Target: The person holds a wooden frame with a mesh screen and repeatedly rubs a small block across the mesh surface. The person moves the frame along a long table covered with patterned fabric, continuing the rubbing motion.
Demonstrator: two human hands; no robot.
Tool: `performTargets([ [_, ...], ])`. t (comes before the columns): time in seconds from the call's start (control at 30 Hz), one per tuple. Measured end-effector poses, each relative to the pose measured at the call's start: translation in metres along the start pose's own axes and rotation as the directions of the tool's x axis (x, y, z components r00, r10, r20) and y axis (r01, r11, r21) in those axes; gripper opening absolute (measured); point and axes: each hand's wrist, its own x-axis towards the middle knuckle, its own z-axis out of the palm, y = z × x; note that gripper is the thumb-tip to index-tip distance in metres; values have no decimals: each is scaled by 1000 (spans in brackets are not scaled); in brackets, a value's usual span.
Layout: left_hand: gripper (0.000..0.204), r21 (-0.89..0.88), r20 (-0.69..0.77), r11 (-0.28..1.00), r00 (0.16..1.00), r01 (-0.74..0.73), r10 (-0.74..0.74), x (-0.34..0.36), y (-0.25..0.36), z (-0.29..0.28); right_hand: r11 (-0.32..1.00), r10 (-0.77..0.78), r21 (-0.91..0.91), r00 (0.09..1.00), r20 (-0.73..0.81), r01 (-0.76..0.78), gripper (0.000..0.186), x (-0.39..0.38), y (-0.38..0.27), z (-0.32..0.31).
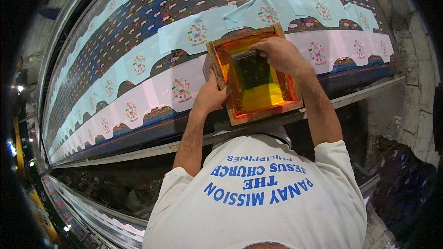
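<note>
A wooden screen-printing frame (266,115) with an orange-yellow inside lies over the near row of fabric pieces, close to the table's front edge. My left hand (211,96) is closed on the frame's left rail, thumb up along the outer side. Over the frame's far right part, my right hand (280,56) is closed on a squeegee (243,55), a thin flat bar held across the screen. The dark mesh (251,74) shows below that bar. Whatever lies directly under the frame is hidden.
A long printing table carries rows of pale pink (159,93) and light blue (210,27) cut fabric pieces, many bearing a colourful round print. Its front rail (124,156) runs just before me. Another table (99,207) stands behind at the lower left. A concrete wall (415,78) borders the right.
</note>
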Motion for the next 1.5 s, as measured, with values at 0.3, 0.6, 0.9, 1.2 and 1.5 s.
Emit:
performTargets([
  [0.3,105,101,-57,994,997,-44,50,19,-34,14,998,-14,59,998,-64,18,49,-23,-13,16],
  [0.6,102,160,-192,971,959,-177,207,14,-35,25,996,91,-3,995,-42,-91,60,-134,-62,36],
  [0.9,96,102,-277,910,867,-402,414,24,3,62,1000,15,-9,988,-155,-17,50,-160,-8,3],
  [1.2,88,-63,-279,910,883,-410,379,81,116,194,995,50,-80,982,-181,-66,51,-232,135,-48],
  [1.5,74,-34,-259,918,891,-395,374,88,124,213,998,-21,-59,975,-221,8,40,-236,171,-51],
])
